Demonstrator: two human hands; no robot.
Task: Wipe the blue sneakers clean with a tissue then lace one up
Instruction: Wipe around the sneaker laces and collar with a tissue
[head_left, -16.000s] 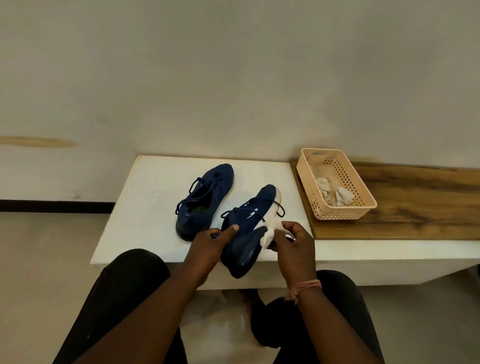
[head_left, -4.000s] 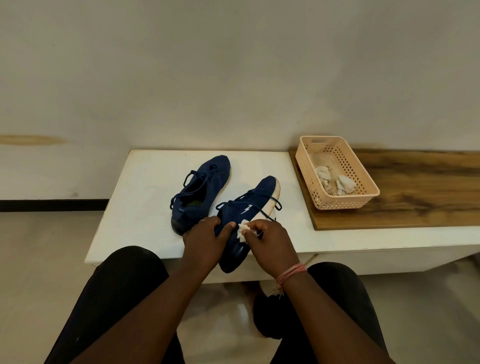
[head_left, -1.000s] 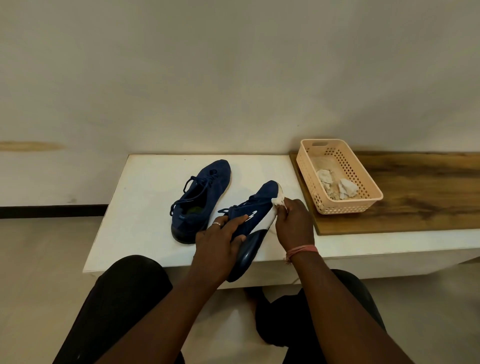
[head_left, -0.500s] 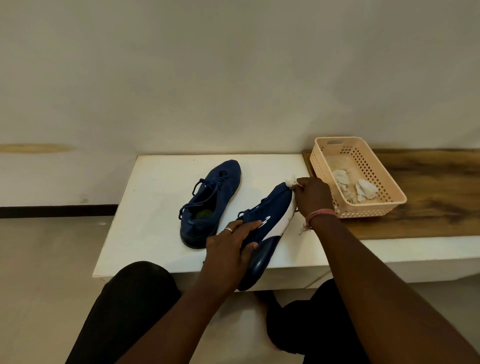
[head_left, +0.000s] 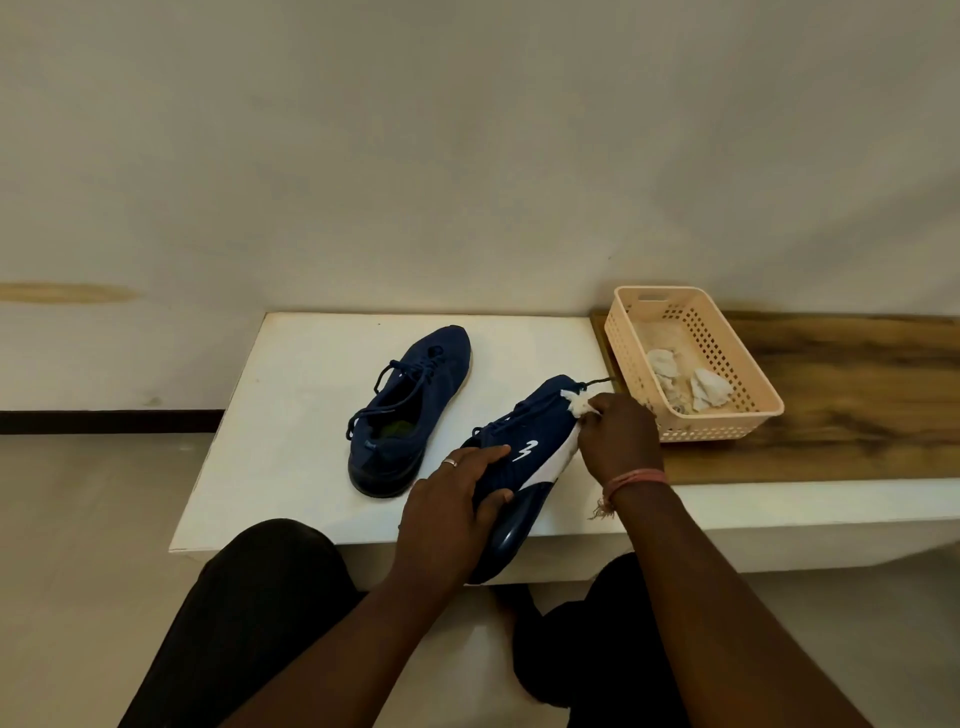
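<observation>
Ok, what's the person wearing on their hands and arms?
Both forearms are bare, no sleeves or gloves. The left hand has a silver ring on one finger. The right hand has a pinkish-orange thread band round the wrist, loose ends dangling.

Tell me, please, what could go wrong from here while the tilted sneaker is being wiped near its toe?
The held sneaker is tipped on its side with its heel past the white table's front edge; if the left hand loosens, it may slide off.

The tissue, pinched by the right hand, looks small and frayed, so it might tear.

A loose lace trails toward the basket and could snag there.
</observation>
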